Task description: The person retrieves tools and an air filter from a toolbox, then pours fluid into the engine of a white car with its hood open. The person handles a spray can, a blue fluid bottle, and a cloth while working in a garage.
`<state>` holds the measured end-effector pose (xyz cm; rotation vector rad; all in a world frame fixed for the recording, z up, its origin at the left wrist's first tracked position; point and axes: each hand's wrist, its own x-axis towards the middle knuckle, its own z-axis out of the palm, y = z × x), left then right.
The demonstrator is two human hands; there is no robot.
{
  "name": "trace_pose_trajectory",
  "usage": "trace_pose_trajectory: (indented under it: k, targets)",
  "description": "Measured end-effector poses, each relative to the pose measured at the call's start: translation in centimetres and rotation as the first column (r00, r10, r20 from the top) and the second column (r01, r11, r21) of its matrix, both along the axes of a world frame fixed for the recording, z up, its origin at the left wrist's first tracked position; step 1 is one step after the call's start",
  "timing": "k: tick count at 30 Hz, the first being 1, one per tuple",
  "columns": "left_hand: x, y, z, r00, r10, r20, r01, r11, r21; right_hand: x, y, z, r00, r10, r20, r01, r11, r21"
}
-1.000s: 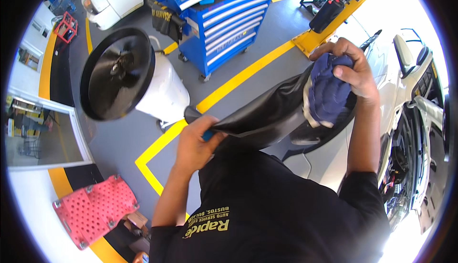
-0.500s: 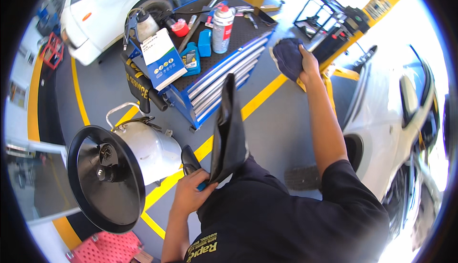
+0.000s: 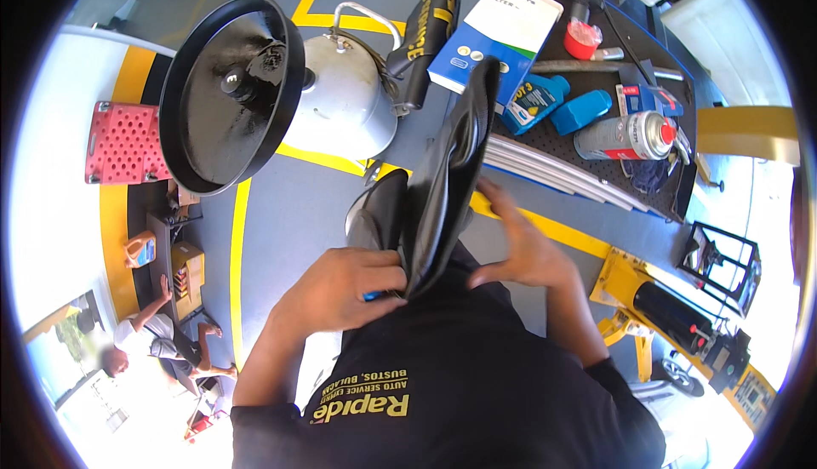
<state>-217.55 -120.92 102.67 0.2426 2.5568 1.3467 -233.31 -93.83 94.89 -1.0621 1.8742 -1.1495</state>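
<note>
My left hand (image 3: 353, 290) is closed on the lower end of a folded black leather-like cover (image 3: 451, 188), which stands up in front of my shirt. A small blue thing (image 3: 372, 296) pokes out between the same fingers; its kind is hard to make out. My right hand (image 3: 529, 248) has its fingers and thumb apart and holds nothing. It is beside the right side of the cover; whether it touches it I cannot tell. A crumpled dark blue cloth-like thing (image 3: 650, 176) lies on the tool cart (image 3: 553, 178) beside a spray can (image 3: 625, 136).
The cart also carries a blue and white box (image 3: 498, 35), blue bottles (image 3: 536, 99) and a red-capped container (image 3: 583, 37). At the left stands a silver tank (image 3: 345, 103) with a black drain pan (image 3: 230, 99). A person (image 3: 162, 341) is at the lower left. A yellow lift post (image 3: 638, 290) is at the right.
My right hand, earlier stretched out holding a dark blue cloth-like thing, is now back near the cover without it. The view has turned; my left hand keeps the cover.
</note>
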Motion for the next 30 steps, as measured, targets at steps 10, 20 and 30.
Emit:
trace_pose_trajectory:
  k: [10, 20, 30]
  targets:
    - [-0.1, -2.6, 3.0, 0.904, 0.338, -0.262, -0.327, 0.941, 0.086, 2.9, -9.8, 3.4, 0.993, -0.106, -0.06, 0.112, 0.987, 0.112]
    - [1.3, -7.7, -4.9, 0.79, 0.559, 0.253, -0.607, 0.651, 0.457, -0.6, -8.6, 1.8, 0.945, -0.307, 0.11, 0.323, 0.832, -0.451]
    - [-12.3, -10.5, 1.1, 0.903, 0.429, -0.029, -0.304, 0.686, 0.661, 0.8, -11.4, 7.4, 0.764, -0.549, 0.338, 0.641, 0.585, -0.498]
